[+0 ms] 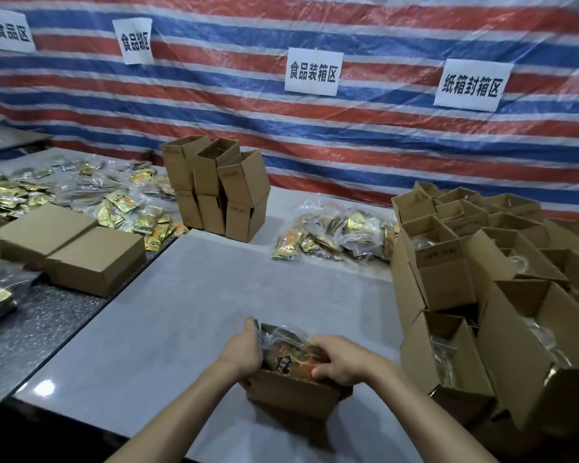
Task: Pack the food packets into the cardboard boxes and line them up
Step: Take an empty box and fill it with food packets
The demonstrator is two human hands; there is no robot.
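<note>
While the bag of food packets (286,350) sits only half sunk in the small cardboard box (295,397) at the near centre of the table (181,312), count this box as not yet packed: the bag top pokes above the rim. Your left hand (241,354) grips the box's left wall, fingers curled round it and thumb up against the bag. Your right hand (338,362) is curled over the bag's right side, pressing it down.

Done so far, judging by the layout: the group of open boxes (475,262) at the right, several showing clear bags inside. They are stacked and crowded, not in a tidy line. I can't get an exact count, but it's well over a dozen.

Left to do: a pile of bagged packets (338,235) at far centre-right, too jumbled to count. The stack of empty boxes (214,192) at far centre has six visible, three on three. Loose packets (81,195) are spread far left, with dozens at least.

Other counts: one box in hand, one bag going in, two closed flat boxes (71,248) at the left and four paper signs (313,71) on the striped tarp (381,135). Roughly mid-task, I'd say.
</note>
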